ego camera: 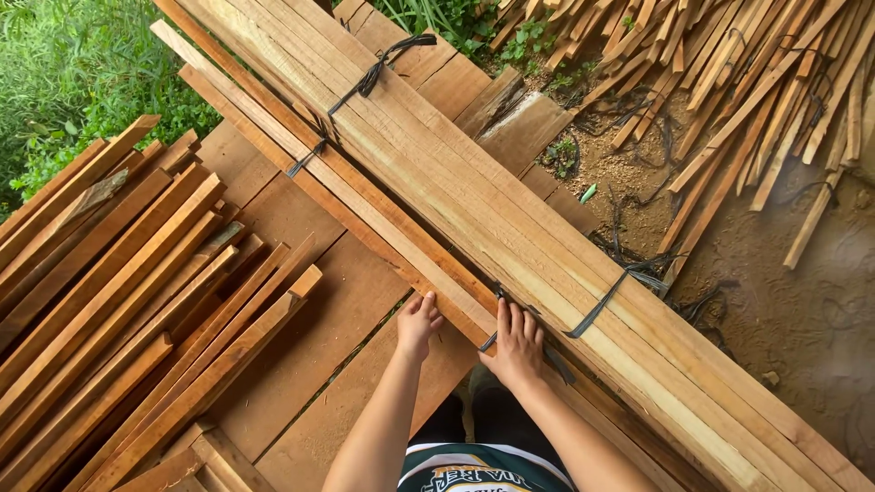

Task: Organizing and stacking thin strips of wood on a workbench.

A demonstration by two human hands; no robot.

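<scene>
- A long bundle of pale wooden slats (510,210) lies diagonally across the scene, running from the far left to the near right, resting on wide brown planks (319,319) that serve as a bench.
- The left hand (418,324) rests on the near edge of the bundle, fingers (427,302) curled lightly over the edge slat, touching the wood without a full grasp.
- The right hand (518,344) lies flat on the same near edge, just right of the left hand, fingers (518,319) spread and released, pressing on the slats.
- A black strap (597,310) crosses the bundle just beside the right hand; its dark end runs under the fingertips, though whether they pinch it cannot be told.
- A second black strap (365,82) ties the bundle further away, well apart from both hands.
- A loose heap of reddish slats (137,301) lies to the left.
- More scattered slats (729,82) lie on the dirt at the far right.
- Grass (64,73) grows at the far left.
</scene>
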